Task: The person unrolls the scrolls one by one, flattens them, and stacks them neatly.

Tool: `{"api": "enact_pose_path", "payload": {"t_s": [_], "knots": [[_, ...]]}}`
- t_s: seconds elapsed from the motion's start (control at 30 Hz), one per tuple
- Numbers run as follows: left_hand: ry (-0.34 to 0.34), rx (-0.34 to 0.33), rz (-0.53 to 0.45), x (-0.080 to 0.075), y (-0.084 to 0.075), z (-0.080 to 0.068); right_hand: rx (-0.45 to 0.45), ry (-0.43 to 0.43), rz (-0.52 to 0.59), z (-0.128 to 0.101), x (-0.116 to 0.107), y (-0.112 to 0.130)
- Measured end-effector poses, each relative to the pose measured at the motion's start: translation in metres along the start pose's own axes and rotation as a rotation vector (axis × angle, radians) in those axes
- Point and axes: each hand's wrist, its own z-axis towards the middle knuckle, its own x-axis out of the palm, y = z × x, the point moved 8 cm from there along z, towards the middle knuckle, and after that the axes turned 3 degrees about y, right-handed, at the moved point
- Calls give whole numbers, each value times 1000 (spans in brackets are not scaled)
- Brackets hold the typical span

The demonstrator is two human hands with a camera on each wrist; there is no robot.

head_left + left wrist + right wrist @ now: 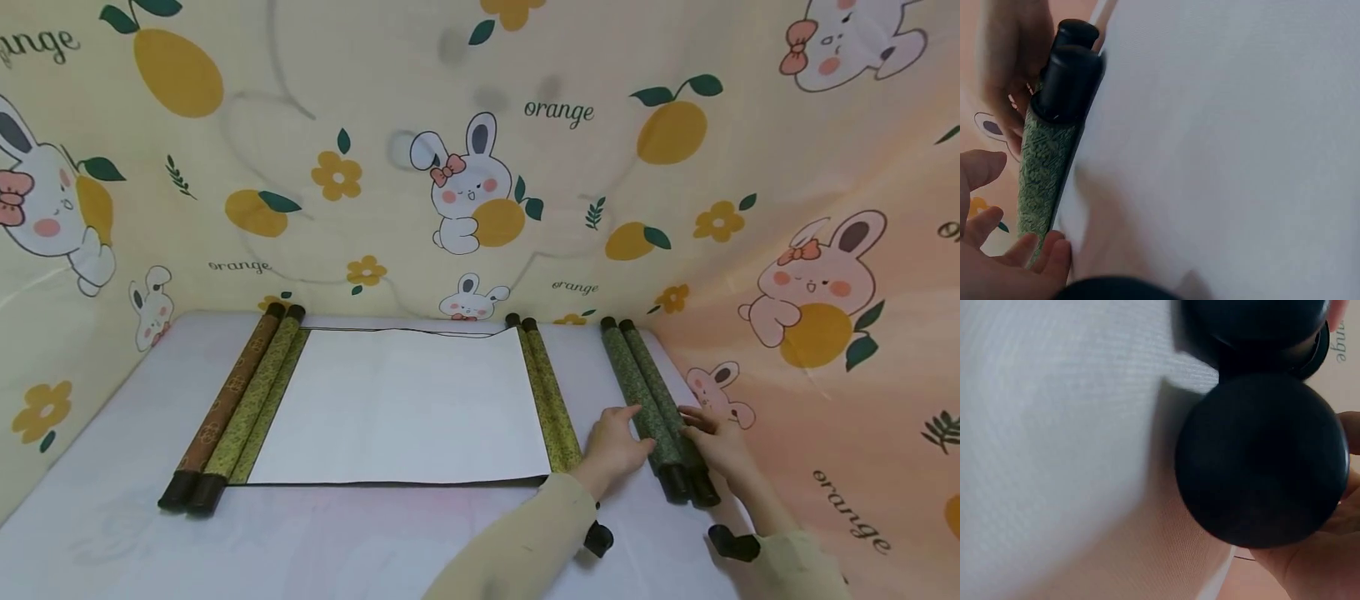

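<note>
A rolled green patterned scroll (641, 400) lies on the right side of the table, its two rollers side by side with black end knobs (675, 485) toward me. My left hand (617, 446) is at its left side, fingers spread and fingertips against the roll. Along the other side, my right hand (723, 450) touches the right roller with loosely bent fingers. The left wrist view shows the patterned roll (1044, 169) between both hands. In the right wrist view a round black knob (1263, 462) hides much of the right hand (1322, 562).
Left of the hands lies an unrolled scroll with a blank white sheet (397, 408) and yellow-green rolled sides (551, 392). A brown patterned roll (228, 400) rests against its left side. A cloth with rabbits and oranges (337, 83) stands behind and at the right.
</note>
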Motion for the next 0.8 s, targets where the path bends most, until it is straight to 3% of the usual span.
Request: {"api": "enact_pose_path", "payload": {"t_s": [0.17, 0.27, 0.53, 0.8], "knots": [[-4, 63, 110, 2, -1, -3, 30, 18, 10, -2, 2, -1], [19, 42, 129, 5, -1, -4, 48, 31, 41, -3, 4, -1], [104, -88, 121, 11, 2, -10, 23, 42, 45, -5, 7, -1], [112, -79, 145, 11, 1, -10, 14, 47, 58, -6, 7, 2]]}}
